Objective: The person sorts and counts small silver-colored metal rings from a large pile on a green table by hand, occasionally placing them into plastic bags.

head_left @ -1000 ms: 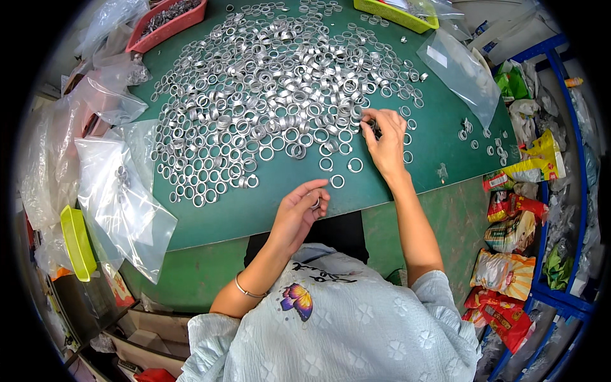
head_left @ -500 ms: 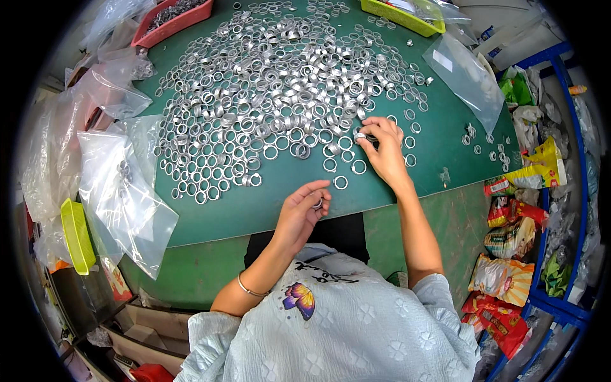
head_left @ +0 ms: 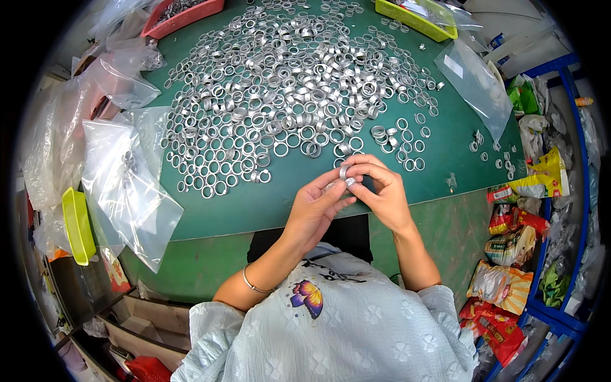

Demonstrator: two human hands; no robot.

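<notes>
Right hand [head_left: 385, 194], bent at the fingers and pinching at the tips, almost nose to nose with the left hand [head_left: 312, 207], likewise curled and grasping. Between them, over the near part of the green table [head_left: 210, 219]: a ring [head_left: 344, 172], turned edge-on, with the bright band in view and touched from both sides. Just below it, more shiny metal, partly covered — impossible to tell whether one piece or several. Farther out on the table, a wide pile of rings [head_left: 305, 92], some flat, some tipped up against others, plus a small cluster [head_left: 382, 135] just beyond the right hand.

Likely light enough for two fingertips, stiff under a squeeze and hardly fragile, judging by the thin, metal-looking band. Probably slick on the smooth outer face, so apt to roll or spin out of a loose pinch. Best taken across the band — thumb opposite forefinger, with even, gentle pressure.
</notes>
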